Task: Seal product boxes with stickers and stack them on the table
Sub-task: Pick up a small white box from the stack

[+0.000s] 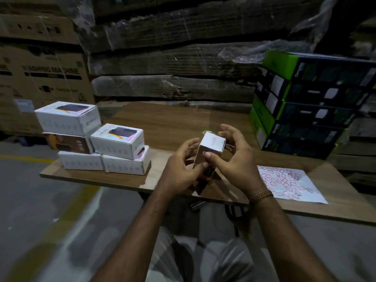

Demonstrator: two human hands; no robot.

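Observation:
I hold a small white product box (pixel 211 146) on end over the wooden table (pixel 166 127). My left hand (pixel 183 167) grips its lower left side, thumb on the front face. My right hand (pixel 234 157) holds the right side, its thumb pressing the front face and its fingers spread behind the box. A stack of several white product boxes (pixel 95 139) stands at the table's left end. A white sticker sheet (pixel 286 182) covered with small red stickers lies on the table to the right.
Black-and-green boxes (pixel 305 110) are piled at the table's right back corner. Wrapped flat cardboard (pixel 173 58) and large cartons (pixel 40 70) rise behind. A round sticker (pixel 206 132) lies just beyond the held box. Grey floor lies to the left.

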